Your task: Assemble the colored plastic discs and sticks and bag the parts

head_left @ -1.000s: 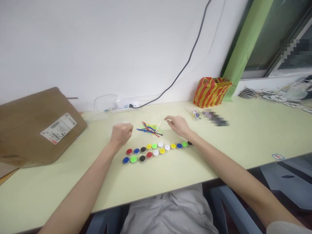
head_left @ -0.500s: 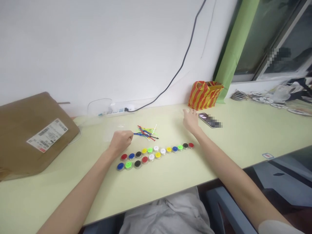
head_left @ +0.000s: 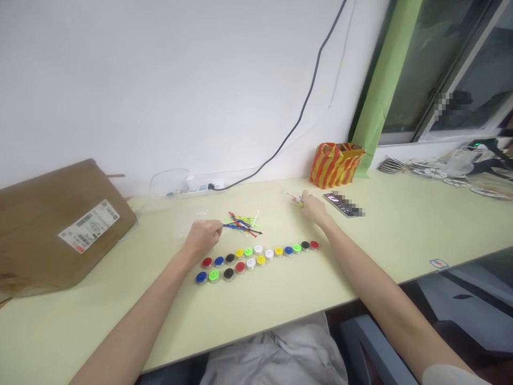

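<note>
The hands are sitting well apart over the pale table (head_left: 280, 305), and the left hand (head_left: 206, 235) is curling into a loose fist, with blue and black stick ends meeting its fingertips; whether it is pinching them, I cannot tell. Over to the right hand (head_left: 313, 207), and its fingers are clamping on a small bundle of sticks (head_left: 297, 200), mostly hidden from us. Between the hands a loose pile of coloured sticks (head_left: 242, 223) is lying crisscrossed, while on the near side two rows of little capped pots (head_left: 240, 267) are running left to right, the nearer row stretching farther right. Crowding the right hand, a phone (head_left: 339, 205) is lying just to its right, partly blurred out, and a striped bag (head_left: 335, 164) is standing beyond. A cardboard box (head_left: 60, 230) is filling the far left, and a power strip (head_left: 200, 185) is lying by the wall, a black cable (head_left: 302, 107) climbing rightward from it. White discs (head_left: 435, 172) are cluttering the far right, past the green curtain (head_left: 387, 85). As for pose, both forearms are slanting inward from the near side, the left hand staying low, knuckles up, the right wrist bending leftward.
</note>
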Action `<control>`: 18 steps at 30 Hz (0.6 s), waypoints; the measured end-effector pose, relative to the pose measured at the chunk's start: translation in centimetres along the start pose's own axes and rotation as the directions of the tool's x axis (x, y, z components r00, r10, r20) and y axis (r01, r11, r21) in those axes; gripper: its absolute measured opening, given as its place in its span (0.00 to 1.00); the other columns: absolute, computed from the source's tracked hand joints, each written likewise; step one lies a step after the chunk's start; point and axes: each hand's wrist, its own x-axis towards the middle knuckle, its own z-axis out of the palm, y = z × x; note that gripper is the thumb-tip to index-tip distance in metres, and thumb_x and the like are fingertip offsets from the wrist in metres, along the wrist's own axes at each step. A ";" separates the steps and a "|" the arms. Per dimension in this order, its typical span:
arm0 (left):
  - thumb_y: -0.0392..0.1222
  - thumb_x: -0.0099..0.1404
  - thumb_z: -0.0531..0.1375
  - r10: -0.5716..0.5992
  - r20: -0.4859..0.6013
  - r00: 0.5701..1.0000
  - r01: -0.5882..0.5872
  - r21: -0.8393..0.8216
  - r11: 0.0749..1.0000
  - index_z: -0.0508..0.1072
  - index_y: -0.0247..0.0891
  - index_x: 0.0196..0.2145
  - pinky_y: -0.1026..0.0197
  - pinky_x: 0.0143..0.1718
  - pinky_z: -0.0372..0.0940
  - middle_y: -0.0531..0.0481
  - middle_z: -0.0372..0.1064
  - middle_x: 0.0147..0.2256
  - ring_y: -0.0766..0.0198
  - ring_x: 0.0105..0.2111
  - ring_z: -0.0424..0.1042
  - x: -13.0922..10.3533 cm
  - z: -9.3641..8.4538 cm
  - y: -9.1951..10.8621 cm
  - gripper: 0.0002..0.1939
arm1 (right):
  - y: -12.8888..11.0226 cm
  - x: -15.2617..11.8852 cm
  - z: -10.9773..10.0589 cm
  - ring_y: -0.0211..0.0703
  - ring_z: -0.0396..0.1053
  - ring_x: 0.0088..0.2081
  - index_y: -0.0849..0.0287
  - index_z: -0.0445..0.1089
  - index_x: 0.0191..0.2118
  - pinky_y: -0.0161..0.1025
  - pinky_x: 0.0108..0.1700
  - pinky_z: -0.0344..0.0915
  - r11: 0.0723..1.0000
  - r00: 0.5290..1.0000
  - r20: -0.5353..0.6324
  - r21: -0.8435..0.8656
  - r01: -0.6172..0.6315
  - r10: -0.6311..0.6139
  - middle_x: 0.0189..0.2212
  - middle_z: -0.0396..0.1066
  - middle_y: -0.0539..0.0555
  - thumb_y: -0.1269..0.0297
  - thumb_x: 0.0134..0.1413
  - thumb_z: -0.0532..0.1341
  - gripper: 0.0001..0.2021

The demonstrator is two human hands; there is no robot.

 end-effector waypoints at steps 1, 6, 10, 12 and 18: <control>0.28 0.48 0.50 0.001 0.001 1.000 -0.001 0.000 1.000 0.63 0.39 0.16 0.62 0.26 0.51 0.50 0.66 0.18 0.63 0.20 0.63 0.0 0.0 0.0 0.10 | 0.1 0.1 -0.1 0.57 0.70 0.50 0.63 0.57 0.61 0.43 0.44 0.61 1.000 1.000 -0.012 0.013 0.001 -0.001 0.50 0.71 0.69 0.76 0.58 0.54 0.25; 0.28 0.49 0.49 -0.006 0.010 1.000 0.006 -0.011 1.000 0.63 0.39 0.16 0.62 0.27 0.51 0.50 0.66 0.18 0.63 0.21 0.64 0.0 0.1 -0.1 0.10 | 1.3 1.2 -0.5 0.54 0.71 0.49 0.58 0.69 0.51 0.41 0.45 0.61 0.976 0.985 -0.167 0.216 -0.016 0.053 0.47 0.75 0.62 0.73 0.56 0.57 0.17; 0.28 0.49 0.49 -0.021 0.011 1.000 0.022 -0.023 1.000 0.63 0.38 0.17 0.61 0.27 0.50 0.51 0.66 0.18 0.63 0.21 0.63 0.0 0.2 0.0 0.09 | 1.8 2.1 -0.4 0.52 0.71 0.46 0.59 0.72 0.48 0.41 0.45 0.63 0.795 0.952 -0.282 0.601 0.076 0.122 0.45 0.76 0.59 0.64 0.52 0.62 0.16; 0.28 0.49 0.49 -0.029 0.009 1.000 0.030 -0.025 0.999 0.62 0.38 0.17 0.61 0.27 0.49 0.51 0.65 0.18 0.63 0.21 0.62 0.0 0.2 0.0 0.09 | 1.9 2.3 -0.2 0.50 0.72 0.43 0.60 0.73 0.45 0.41 0.44 0.64 0.596 0.946 -0.260 0.797 0.098 0.192 0.41 0.76 0.58 0.61 0.47 0.66 0.17; 0.29 0.48 0.49 -0.029 0.016 0.999 0.030 -0.031 0.999 0.62 0.38 0.16 0.61 0.27 0.49 0.51 0.66 0.18 0.64 0.21 0.63 0.0 0.1 0.1 0.09 | 2.4 2.4 0.2 0.42 0.72 0.38 0.53 0.71 0.41 0.38 0.40 0.66 -0.083 0.982 0.042 0.996 -0.027 0.183 0.40 0.77 0.51 0.59 0.37 0.73 0.22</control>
